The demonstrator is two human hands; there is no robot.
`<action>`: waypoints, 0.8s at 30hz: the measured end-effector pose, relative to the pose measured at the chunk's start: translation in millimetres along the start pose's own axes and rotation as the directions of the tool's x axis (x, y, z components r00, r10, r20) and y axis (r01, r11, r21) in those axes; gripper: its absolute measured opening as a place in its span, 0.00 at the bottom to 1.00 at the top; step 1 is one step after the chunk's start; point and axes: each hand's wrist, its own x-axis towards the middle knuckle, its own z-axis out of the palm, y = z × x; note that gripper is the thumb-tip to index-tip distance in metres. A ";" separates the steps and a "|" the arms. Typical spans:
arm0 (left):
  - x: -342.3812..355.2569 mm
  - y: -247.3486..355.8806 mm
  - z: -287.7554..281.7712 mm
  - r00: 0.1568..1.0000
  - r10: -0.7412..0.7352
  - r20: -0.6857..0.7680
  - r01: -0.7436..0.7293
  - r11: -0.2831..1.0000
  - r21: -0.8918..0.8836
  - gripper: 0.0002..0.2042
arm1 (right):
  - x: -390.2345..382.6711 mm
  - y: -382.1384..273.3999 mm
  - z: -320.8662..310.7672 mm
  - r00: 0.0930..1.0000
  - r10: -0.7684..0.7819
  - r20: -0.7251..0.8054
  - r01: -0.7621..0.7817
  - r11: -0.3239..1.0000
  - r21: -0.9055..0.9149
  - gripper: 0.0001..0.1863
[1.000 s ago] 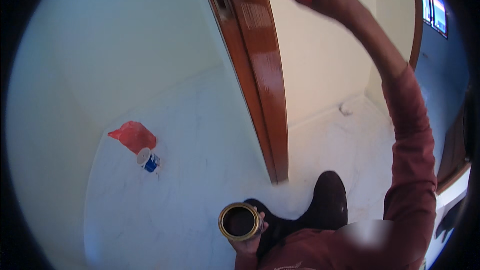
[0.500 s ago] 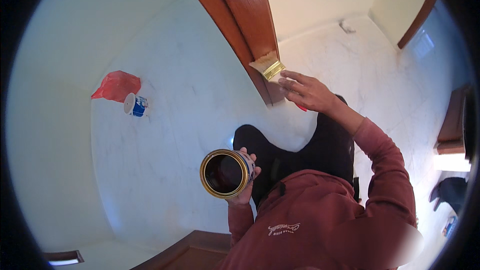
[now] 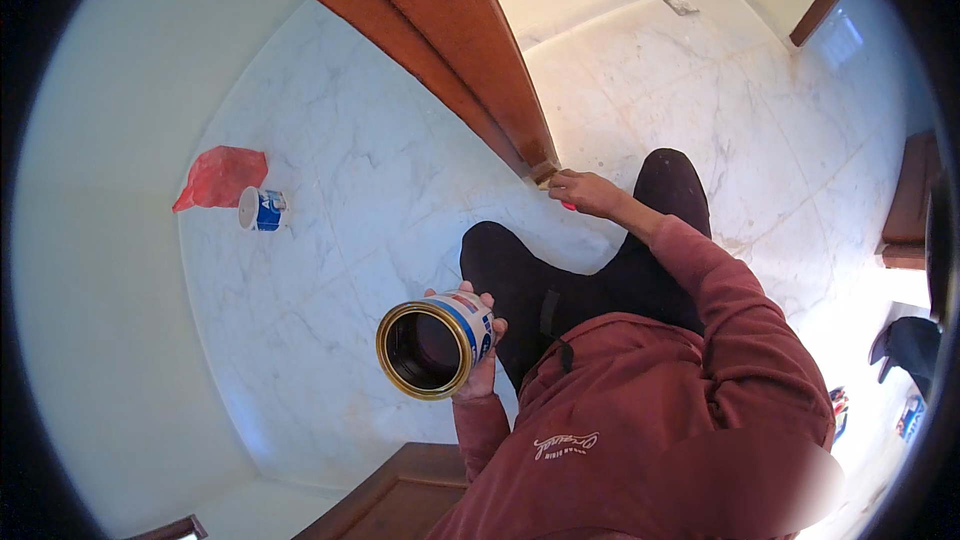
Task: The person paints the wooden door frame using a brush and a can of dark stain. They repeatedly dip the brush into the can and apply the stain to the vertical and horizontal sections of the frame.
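My left hand (image 3: 484,372) is wrapped round an open metal can (image 3: 476,318) with a gold rim and a blue-and-white label. Dark liquid shows inside the can, its mouth tilted toward me. My right hand (image 3: 595,193) grips a paintbrush (image 3: 546,176) with a gold-coloured ferrule; a bit of red handle shows under the fingers. The brush's bristles meet the bottom end of a reddish-brown wooden door (image 3: 440,25), close to the floor. Part of the bristles is hard to make out against the wood.
On the marble-patterned floor (image 3: 330,340) at the left lie a white-and-blue tub (image 3: 263,210) and a red plastic bag (image 3: 228,177). A brown wooden panel (image 3: 400,485) stands close behind me. Dark footwear (image 3: 905,350) and a small grey lump (image 3: 680,4) are farther right.
My right hand has moved down the wood with the brush, to its bottom end. The can in my left hand has shifted slightly left. The whole view has tilted a little.
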 end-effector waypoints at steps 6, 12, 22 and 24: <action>-2.7 5.0 -8.6 1.000 -0.031 -0.001 0.031 0.999 -0.036 0.32 | 10.9 22.0 7.1 0.992 0.125 0.010 -0.126 0.991 0.050 0.19; 0.8 -2.3 8.5 0.998 -0.052 -0.038 0.052 0.999 -0.003 0.29 | -13.2 25.0 4.9 0.987 0.146 -0.061 -0.148 0.989 -0.015 0.16; 7.4 -2.8 -1.2 0.994 -0.106 0.031 0.109 0.990 -0.087 0.31 | 12.2 19.8 -11.7 0.989 0.126 -0.074 -0.131 0.989 -0.066 0.19; 7.4 -3.5 -5.5 0.994 -0.108 0.033 0.111 0.990 -0.090 0.31 | 9.8 14.6 -31.3 0.986 0.063 -0.156 -0.076 0.994 -0.080 0.19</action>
